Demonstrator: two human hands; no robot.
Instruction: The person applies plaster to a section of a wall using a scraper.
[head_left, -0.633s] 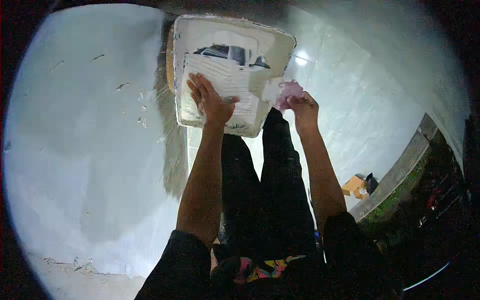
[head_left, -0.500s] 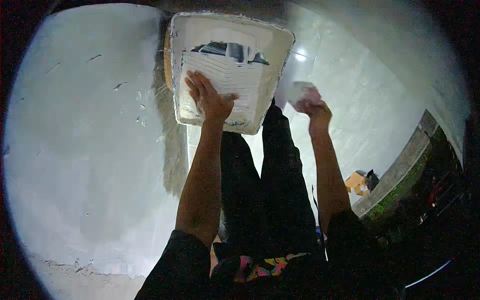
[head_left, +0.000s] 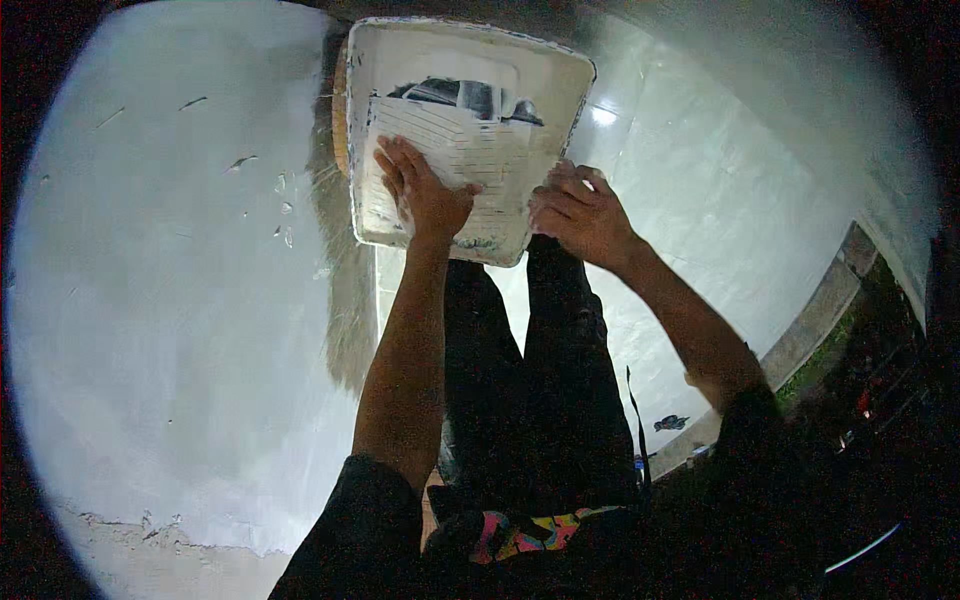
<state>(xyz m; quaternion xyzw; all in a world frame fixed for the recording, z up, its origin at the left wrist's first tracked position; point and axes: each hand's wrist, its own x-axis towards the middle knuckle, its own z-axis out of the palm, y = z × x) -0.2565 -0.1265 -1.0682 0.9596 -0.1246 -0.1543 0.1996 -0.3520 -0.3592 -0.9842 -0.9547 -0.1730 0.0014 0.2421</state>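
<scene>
A paint tray [head_left: 560, 90], off-white and smeared with paint, is in front of my legs. Its sloped floor is ribbed, and dark patches show in the deep end. My left hand [head_left: 432, 200] lies on the ribs with its fingers stretched and the thumb out to the side. At the tray's right edge is my right hand [head_left: 588, 218], its fingers bent in over the rim. Something small and pale shows between those fingers, mostly hidden, and its kind cannot be made out.
A pale wall-like surface [head_left: 170, 300] with scuffs and flakes fills the left. Shiny light flooring [head_left: 700, 200] spreads to the right, up to a concrete kerb [head_left: 820, 300] with grass beyond. A small dark object [head_left: 670, 423] lies near the kerb.
My right hand has moved left from beside the tray to its right edge, bringing the pale thing along. My left hand stays on the ribs. My right arm now covers the cardboard box.
</scene>
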